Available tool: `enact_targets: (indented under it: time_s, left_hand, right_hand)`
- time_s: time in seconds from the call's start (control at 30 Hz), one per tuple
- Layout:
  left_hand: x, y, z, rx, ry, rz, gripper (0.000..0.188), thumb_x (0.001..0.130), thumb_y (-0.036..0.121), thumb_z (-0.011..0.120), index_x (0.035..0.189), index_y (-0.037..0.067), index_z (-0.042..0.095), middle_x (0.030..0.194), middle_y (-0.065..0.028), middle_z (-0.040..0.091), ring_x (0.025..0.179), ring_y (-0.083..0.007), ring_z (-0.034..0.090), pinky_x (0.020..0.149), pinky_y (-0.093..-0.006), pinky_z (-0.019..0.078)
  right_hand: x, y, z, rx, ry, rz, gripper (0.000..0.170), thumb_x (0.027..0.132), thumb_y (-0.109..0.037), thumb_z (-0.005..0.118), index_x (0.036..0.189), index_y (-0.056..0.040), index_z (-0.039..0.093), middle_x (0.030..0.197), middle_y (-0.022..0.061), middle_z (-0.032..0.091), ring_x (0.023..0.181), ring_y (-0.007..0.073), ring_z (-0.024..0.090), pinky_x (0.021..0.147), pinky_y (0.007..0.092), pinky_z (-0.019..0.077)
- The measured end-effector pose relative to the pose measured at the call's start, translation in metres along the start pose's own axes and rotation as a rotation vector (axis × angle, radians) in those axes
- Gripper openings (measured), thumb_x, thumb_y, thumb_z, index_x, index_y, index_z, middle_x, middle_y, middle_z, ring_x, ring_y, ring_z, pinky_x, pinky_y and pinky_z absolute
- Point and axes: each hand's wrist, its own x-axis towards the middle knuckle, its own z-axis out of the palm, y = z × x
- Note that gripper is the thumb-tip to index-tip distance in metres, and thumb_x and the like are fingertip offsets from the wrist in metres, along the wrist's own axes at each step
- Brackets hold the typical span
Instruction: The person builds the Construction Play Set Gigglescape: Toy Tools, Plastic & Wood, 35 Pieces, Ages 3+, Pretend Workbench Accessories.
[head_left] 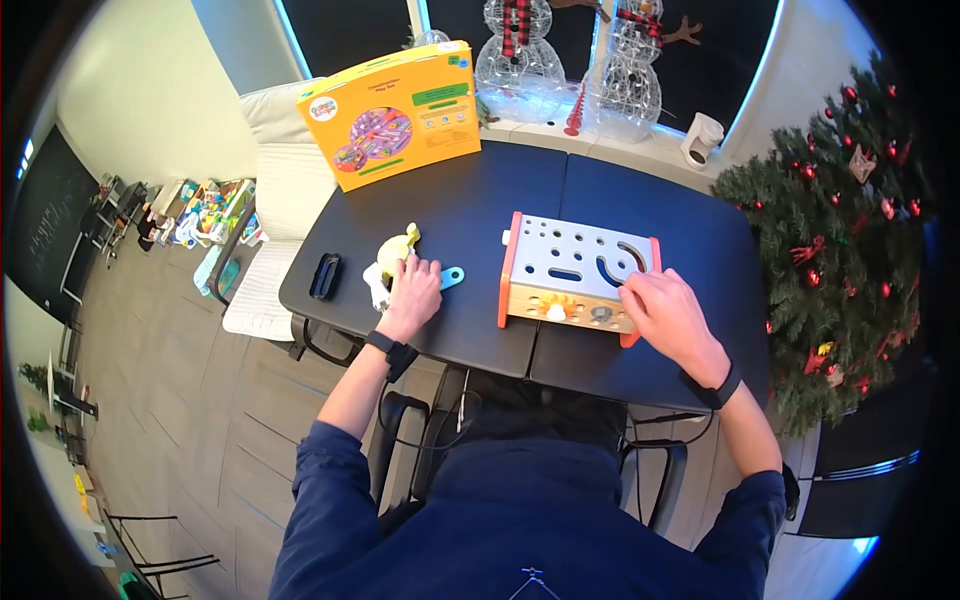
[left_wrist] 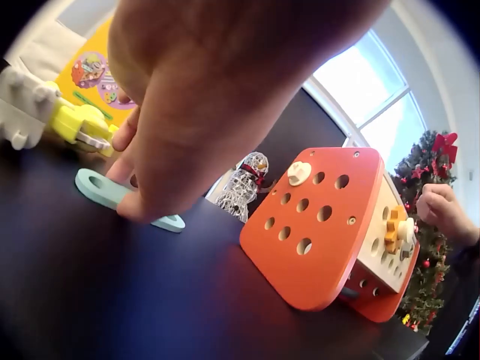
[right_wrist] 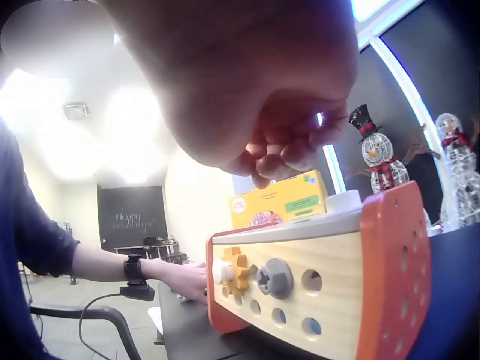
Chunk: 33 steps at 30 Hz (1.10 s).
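My left hand (head_left: 413,292) pinches a flat teal toy wrench (left_wrist: 101,190) with a round hole at one end, low over the table. Beyond those fingers lie yellow-green toy pieces (head_left: 397,248) and a pale grey toy piece (left_wrist: 26,111). A toy workbench (head_left: 590,238) with a holed grey top and red ends stands to the right. Its wooden front carries an orange gear (right_wrist: 235,270) and a grey hex bolt head (right_wrist: 274,277). Over the workbench's right end, my right hand (head_left: 665,310) has loosely curled fingers with nothing visible in them. A white round piece (right_wrist: 343,201) shows below it.
The black table (head_left: 480,210) has a seam across it. At its back left stands a yellow toy box (head_left: 395,115); a small black tray (head_left: 325,276) lies near the left edge. Wire snowmen (head_left: 520,60) stand behind, and a decorated tree (head_left: 840,200) rises at right.
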Motion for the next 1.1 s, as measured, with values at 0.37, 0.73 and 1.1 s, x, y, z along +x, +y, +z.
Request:
enact_targets:
  time_s: [0.37,0.73,1.1]
  left_hand:
    - [0.064,0.035,-0.153,-1.137,-0.133,0.057,0.047,0.092,0.016,0.074,0.136,0.0,0.068,0.12,-0.017,0.071,0.108,-0.0312,0.07,0.099,-0.0417,0.0565]
    - [0.059,0.036,-0.145,-0.923,-0.019,0.206,0.054,0.096,0.017,0.071,0.147,0.003,0.06,0.148,-0.0199,0.061,0.144,-0.0397,0.051,0.12,-0.0484,0.0423]
    - [-0.006,-0.062,-0.041,-0.26,-0.186,-0.506,0.066,0.088,0.034,0.083,0.142,0.007,0.058,0.129,-0.0216,0.058,0.122,-0.0412,0.058,0.099,-0.0524,0.0543]
  right_hand:
    - [0.036,-0.027,0.019,0.195,-0.011,0.063,0.02,0.101,-0.021,0.071,0.107,-0.0029,0.064,0.097,0.0155,0.069,0.09,0.0354,0.069,0.082,0.0473,0.0536]
    - [0.048,-0.015,0.072,0.178,-0.086,-0.01,0.042,0.095,-0.032,0.08,0.123,-0.0053,0.066,0.108,0.0148,0.067,0.102,0.0364,0.069,0.086,0.0474,0.0545]
    - [0.05,-0.019,0.072,0.121,-0.114,-0.011,0.048,0.095,-0.037,0.08,0.126,-0.005,0.064,0.114,0.0144,0.069,0.107,0.0361,0.07,0.089,0.0474,0.0555]
